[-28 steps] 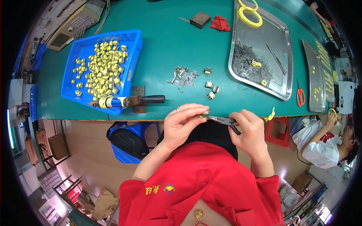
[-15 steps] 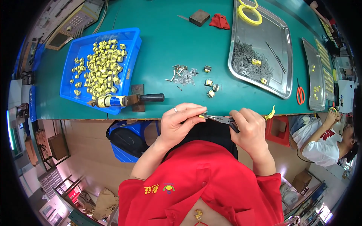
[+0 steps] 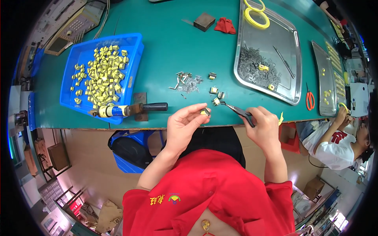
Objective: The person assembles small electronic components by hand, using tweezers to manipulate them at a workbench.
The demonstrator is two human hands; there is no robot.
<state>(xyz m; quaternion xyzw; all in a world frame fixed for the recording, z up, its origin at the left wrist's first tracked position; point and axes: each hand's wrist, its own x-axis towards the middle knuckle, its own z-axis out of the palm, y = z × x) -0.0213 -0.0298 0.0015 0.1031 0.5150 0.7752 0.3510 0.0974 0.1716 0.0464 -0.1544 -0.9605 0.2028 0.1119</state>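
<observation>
My left hand [image 3: 183,124] pinches a small yellow-wrapped transformer [image 3: 205,112] between thumb and fingertips, just above the table's front edge. In my right hand [image 3: 263,125] is a pair of long-nose pliers [image 3: 238,111] with black handles. Their tip is beside a small transformer [image 3: 215,102] on the green table; whether they touch is unclear. Close by lie a second transformer [image 3: 214,90], a third [image 3: 221,95] and, farther back, a dark one [image 3: 212,75]. To their left is a loose pile of small metal clips [image 3: 189,82].
On the left stands a blue bin [image 3: 136,59] of yellow-taped transformers, with a black-handled tool [image 3: 154,106] before it. A metal tray [image 3: 289,43] at right holds grey pieces and yellow tape rolls [image 3: 256,18]. Orange-handled scissors [image 3: 310,101] lie beside it. A co-worker [image 3: 328,135] sits far right.
My hands have moved apart. The pliers have left the transformer in my left hand and reached forward to the ones on the table. My left hand has lifted slightly. The whole view has shifted a little.
</observation>
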